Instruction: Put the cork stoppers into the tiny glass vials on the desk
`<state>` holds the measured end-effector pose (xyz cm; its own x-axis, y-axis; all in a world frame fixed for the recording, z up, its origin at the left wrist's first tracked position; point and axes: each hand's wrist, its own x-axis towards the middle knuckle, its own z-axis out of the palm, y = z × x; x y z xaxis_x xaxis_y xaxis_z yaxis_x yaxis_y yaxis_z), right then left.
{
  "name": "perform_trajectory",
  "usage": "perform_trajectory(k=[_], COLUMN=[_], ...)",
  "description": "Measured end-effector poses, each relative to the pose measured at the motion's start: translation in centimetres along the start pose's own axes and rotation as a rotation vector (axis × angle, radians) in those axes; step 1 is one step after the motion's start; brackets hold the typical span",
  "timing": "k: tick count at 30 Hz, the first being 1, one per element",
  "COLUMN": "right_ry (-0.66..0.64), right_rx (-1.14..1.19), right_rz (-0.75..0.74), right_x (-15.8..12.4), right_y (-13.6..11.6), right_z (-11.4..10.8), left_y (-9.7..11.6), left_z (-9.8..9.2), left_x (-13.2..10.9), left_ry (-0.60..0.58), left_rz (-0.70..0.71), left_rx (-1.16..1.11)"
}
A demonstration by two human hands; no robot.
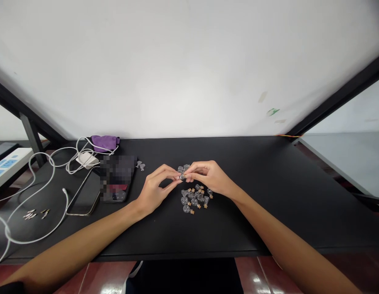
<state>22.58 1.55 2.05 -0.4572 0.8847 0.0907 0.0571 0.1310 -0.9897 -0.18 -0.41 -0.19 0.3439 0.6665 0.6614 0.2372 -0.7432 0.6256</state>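
Small clear bottle (181, 177), one, was pinched between the fingertips of the left hand (154, 187) and the right hand (209, 176), over the middle of a black table (244, 228). Corked bottles (194, 201), several, lay loose just nearer the person; clear glassware (180, 168) sat partly hidden behind the fingers. Farther left: two clear pieces (142, 167), phone (83, 196), white cable (39, 241), purple cloth (105, 143).

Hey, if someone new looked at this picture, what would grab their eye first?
Probably the left hand and right hand, fingertips meeting around a tiny clear bottle at mid-table. Next, the cluster of corked bottles just nearer the person on the black table. Then the bright purple cloth at the back left, near the wall.
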Motion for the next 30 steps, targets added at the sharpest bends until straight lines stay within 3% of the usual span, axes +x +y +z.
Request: perform_trajectory(k=[21, 30], right_ry=[-0.004, -0.105], right_rx=[0.039, 0.015], right_rz=[0.057, 0.070], right_x=[-0.04, -0.17], right_y=[-0.65, -0.66], right_z=[0.33, -0.07], left_y=[0.08, 0.24], left_z=[-0.01, 0.05], left_x=[0.09, 0.13], left_ry=[0.011, -0.048], left_rz=[0.047, 0.030], left_rx=[0.036, 0.013])
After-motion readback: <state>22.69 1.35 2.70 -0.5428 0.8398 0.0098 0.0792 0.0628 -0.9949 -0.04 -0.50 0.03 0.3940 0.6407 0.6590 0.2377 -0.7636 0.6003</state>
